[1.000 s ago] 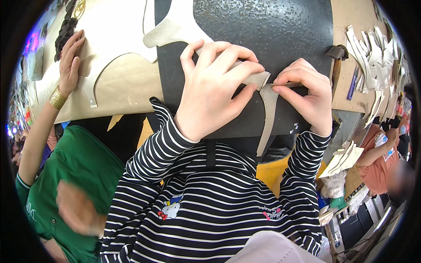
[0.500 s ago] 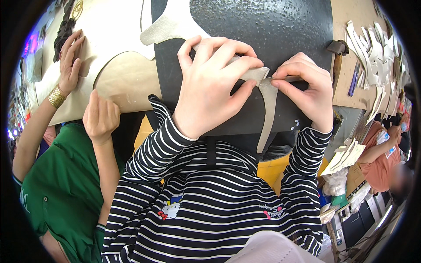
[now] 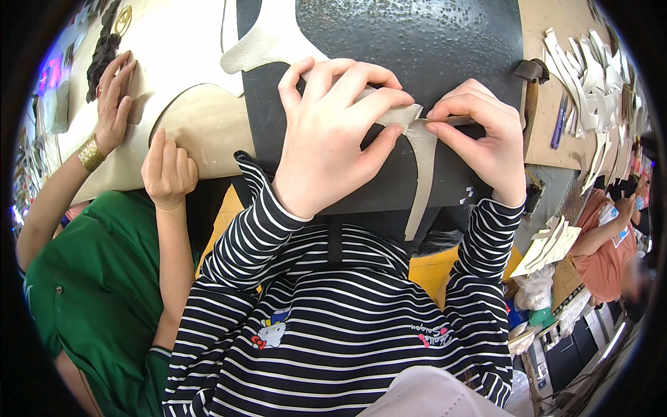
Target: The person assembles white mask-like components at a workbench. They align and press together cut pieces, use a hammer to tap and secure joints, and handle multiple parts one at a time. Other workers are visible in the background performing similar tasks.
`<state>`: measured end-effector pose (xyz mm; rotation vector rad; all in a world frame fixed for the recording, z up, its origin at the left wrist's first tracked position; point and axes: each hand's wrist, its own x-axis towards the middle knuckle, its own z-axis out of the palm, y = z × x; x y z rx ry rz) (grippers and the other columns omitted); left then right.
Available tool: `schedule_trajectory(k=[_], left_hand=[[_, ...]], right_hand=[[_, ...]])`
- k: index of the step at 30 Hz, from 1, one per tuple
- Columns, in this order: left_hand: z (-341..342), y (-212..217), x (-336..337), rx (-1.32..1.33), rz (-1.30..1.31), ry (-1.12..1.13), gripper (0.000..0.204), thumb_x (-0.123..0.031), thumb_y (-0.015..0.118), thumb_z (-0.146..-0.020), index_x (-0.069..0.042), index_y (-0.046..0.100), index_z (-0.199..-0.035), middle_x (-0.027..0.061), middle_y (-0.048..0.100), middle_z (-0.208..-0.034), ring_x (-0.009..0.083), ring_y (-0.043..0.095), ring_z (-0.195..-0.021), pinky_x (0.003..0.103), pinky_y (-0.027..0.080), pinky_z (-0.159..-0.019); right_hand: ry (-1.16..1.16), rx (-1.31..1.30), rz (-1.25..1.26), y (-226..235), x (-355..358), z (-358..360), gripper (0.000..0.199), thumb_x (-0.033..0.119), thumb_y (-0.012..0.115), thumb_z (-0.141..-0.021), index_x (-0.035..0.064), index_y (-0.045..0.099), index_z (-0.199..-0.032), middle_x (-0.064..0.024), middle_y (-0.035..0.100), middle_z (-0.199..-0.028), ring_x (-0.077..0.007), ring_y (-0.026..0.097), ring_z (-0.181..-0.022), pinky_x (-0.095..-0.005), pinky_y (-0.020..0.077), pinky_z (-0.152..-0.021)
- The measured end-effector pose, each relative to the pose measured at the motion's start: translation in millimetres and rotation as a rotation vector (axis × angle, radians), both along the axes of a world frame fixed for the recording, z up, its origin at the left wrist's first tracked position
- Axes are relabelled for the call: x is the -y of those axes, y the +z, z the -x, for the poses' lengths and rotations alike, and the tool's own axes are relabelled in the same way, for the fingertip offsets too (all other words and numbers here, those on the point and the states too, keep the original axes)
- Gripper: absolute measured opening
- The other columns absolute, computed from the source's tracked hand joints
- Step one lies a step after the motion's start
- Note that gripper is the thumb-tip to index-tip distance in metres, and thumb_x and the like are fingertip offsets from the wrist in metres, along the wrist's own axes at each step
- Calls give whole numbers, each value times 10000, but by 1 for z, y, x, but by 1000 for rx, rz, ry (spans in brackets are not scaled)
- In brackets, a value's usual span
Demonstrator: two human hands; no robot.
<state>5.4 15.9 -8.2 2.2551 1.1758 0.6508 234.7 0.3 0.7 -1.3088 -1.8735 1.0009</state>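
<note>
My left hand [image 3: 337,132] is bent over a cut piece of pale beige leather [image 3: 397,118], its thumb and fingers gripping the piece near its end. Close on the right, my right hand [image 3: 479,132] pinches the leather's edge between thumb and fingertips. Between the two hands a narrow leather strip [image 3: 422,174] hangs toward me past the near edge of the black work mat [image 3: 271,118]. Another pale, curved leather shape [image 3: 271,43] runs up from behind my left hand; whether it joins the held piece is hidden.
A hammer [image 3: 531,71] and a purple cutter [image 3: 559,121] lie right of the mat, beside many leather offcuts [image 3: 590,83]. At left, a co-worker in a green shirt [image 3: 104,278] rests one hand [image 3: 114,104] on large leather sheets [image 3: 208,125]. Another person [image 3: 597,233] sits far right.
My hands keep their hold on the leather, with hardly any movement. The co-worker's closed hand at left has moved up and slightly to the right.
</note>
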Motion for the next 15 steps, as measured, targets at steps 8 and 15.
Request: schedule_trajectory(k=[8, 15], left_hand=[[-1, 9, 4, -35, 68, 9, 349, -124, 771, -765, -196, 748, -1105, -43, 650, -1183, 213, 523, -1219, 516, 184, -1156], [-6, 11, 11, -54, 100, 66, 371, -137, 766, -757, -195, 744, -1123, -36, 640, -1209, 223, 511, -1246, 555, 132, -1183]], right_hand=[[35, 26, -4, 1, 0, -1, 181, -74, 793, -758, -19, 720, -914, -87, 709, -893, -178, 673, -834, -272, 547, -724], [29, 30, -6, 1, 0, -1, 182, -68, 798, -747, -14, 718, -902, -83, 710, -887, -188, 668, -831, -286, 531, -736]])
